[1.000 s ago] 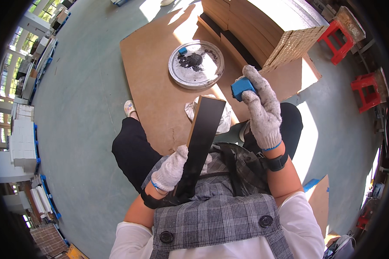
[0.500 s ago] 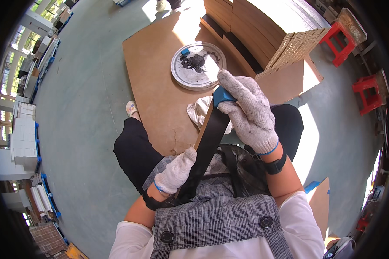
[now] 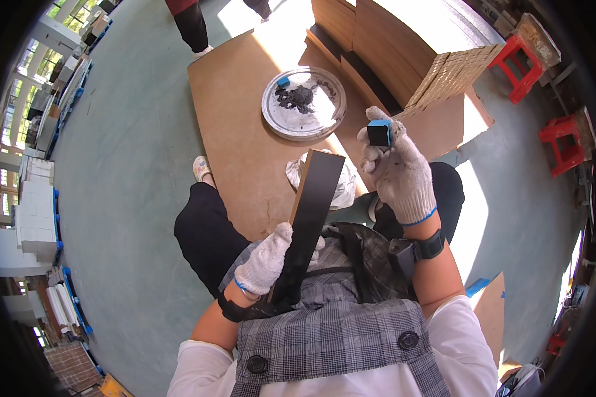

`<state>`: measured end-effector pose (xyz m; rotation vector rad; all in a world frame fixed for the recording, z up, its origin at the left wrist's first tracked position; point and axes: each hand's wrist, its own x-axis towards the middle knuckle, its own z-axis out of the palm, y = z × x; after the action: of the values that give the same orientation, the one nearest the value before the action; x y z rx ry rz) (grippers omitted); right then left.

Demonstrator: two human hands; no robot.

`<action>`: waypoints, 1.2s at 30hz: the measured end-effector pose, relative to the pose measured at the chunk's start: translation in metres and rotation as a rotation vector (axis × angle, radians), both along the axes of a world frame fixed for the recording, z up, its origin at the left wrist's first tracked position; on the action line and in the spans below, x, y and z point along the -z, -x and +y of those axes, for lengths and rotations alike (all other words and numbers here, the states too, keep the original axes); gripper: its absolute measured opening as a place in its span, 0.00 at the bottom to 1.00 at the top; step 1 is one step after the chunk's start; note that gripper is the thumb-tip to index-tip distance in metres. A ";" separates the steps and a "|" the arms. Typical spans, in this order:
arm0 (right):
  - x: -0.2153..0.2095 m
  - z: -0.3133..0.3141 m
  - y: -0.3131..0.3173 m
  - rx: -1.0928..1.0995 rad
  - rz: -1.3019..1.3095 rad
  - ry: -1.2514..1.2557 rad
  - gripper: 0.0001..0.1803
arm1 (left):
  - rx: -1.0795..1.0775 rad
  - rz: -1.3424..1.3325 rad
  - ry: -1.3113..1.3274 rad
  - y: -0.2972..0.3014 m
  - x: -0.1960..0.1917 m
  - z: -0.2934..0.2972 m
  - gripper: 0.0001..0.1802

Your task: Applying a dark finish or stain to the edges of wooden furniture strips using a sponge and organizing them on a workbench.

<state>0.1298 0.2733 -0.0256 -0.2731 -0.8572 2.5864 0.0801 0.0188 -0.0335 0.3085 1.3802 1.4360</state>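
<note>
My left hand [image 3: 266, 259], in a whitish knit glove, grips the lower part of a board [image 3: 316, 198] with a black broad face and a tan edge. The board tilts up and away over my lap. In my gloved right hand [image 3: 406, 175] a small blue sponge block [image 3: 379, 133] is pinched, its black-stained face turned toward me, apart from the board's far end. Ahead lies a round, pale tray [image 3: 269, 116] holding a lump of black paste [image 3: 301, 96] and another small blue block [image 3: 283, 83]. A white cloth [image 3: 346, 190] lies partly behind the board.
Brown sheet material [image 3: 225, 119] covers the floor ahead. Long wood-coloured boards [image 3: 391, 49] stand at its far right, some black-faced. Two red stools [image 3: 520, 69] are farther right. Another person's legs [image 3: 192, 26] appear at the far edge. Loaded pallets [image 3: 40, 205] line the left.
My right hand has lifted off the board's far end and moved right, turning the blue sponge block's black face toward me. The board has shifted slightly. Another person has stepped in at the far edge.
</note>
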 end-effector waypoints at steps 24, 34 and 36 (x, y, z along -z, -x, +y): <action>0.022 0.001 0.006 -0.223 0.164 0.405 0.29 | -0.047 -0.106 -0.088 0.001 0.010 -0.005 0.33; 0.031 0.008 0.000 -0.103 0.031 0.377 0.20 | -0.112 -0.170 -0.134 -0.001 0.015 -0.002 0.30; 0.029 0.010 -0.004 -0.058 -0.017 0.338 0.18 | -0.119 -0.157 -0.117 0.000 0.021 -0.005 0.33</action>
<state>0.1338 0.2830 -0.0542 -0.3703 -0.4335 2.7793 0.0805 0.0140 -0.0549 0.1869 1.2069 1.6077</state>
